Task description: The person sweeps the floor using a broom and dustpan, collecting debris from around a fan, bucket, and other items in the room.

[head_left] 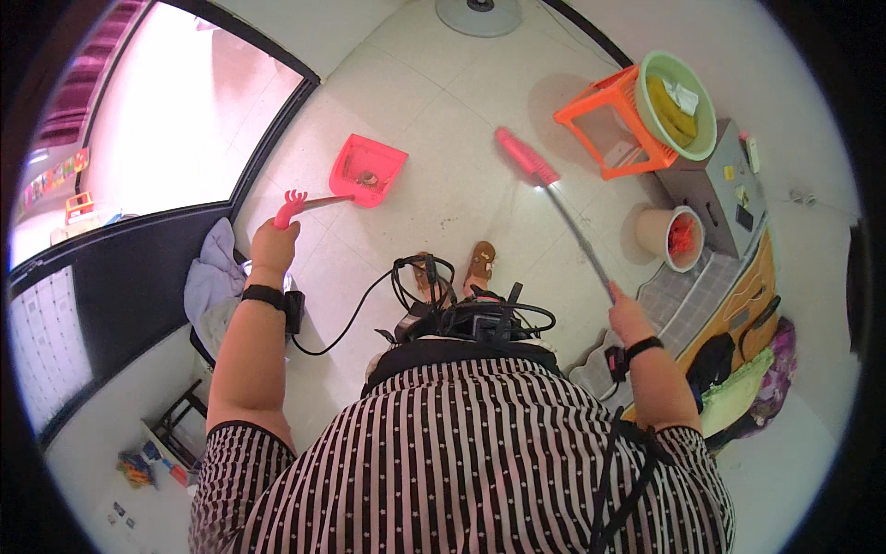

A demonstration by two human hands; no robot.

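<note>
My left hand (272, 249) grips the pink handle (289, 208) of a long-handled dustpan. Its pink pan (367, 170) lies ahead of my feet to the left, with a small heap of dark debris (368, 179) in it. In my right hand (628, 317) is the grey stick of a broom (578, 232). The broom's pink head (526, 155) is apart from the pan, out to the right over the tiled floor (443, 131). Small dark specks (448, 223) lie on the tiles just in front of my sandals (480, 260).
An orange plastic stool (588, 118) bears a green basin (709, 104) with cloths. Beside it stand a waste bin (651, 232) with a red liner and a grey cabinet (699, 187). A fan base (479, 19) is ahead. Black cables (346, 325) hang at my waist.
</note>
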